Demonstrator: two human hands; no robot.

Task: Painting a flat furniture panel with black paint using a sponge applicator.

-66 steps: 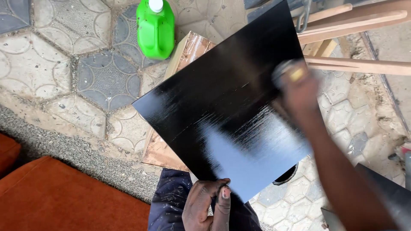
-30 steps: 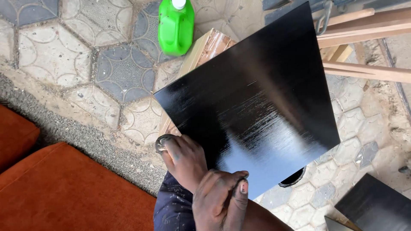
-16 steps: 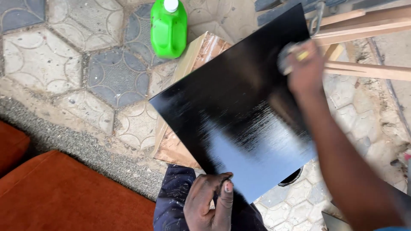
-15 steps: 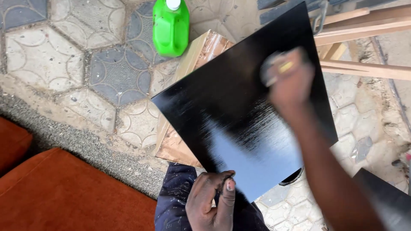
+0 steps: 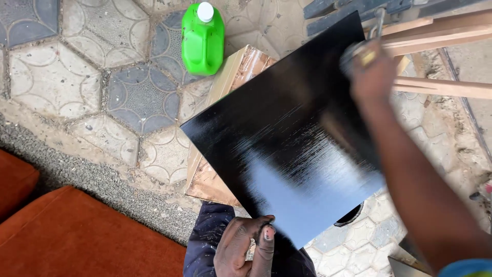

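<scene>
A glossy black square board (image 5: 287,138) rests tilted over my lap and a wooden panel (image 5: 245,65). My left hand (image 5: 246,249) grips the board's near edge, thumb on top. My right hand (image 5: 370,72) is at the board's far right corner, closed on a small grey pad (image 5: 353,50) with a yellow patch, pressed against the black surface. Fine streaks show in the sheen near the board's middle. My right forearm crosses the board's right side and hides that edge.
A green plastic jug (image 5: 203,38) with a white cap stands on the hexagonal paving at the top. Wooden slats (image 5: 441,36) lie at the top right. An orange cushion (image 5: 61,236) fills the lower left. A dark round object (image 5: 351,215) peeks from under the board.
My right hand with the pad has swept from the near edge by my left hand up across the board to its far right corner. The left hand keeps its grip.
</scene>
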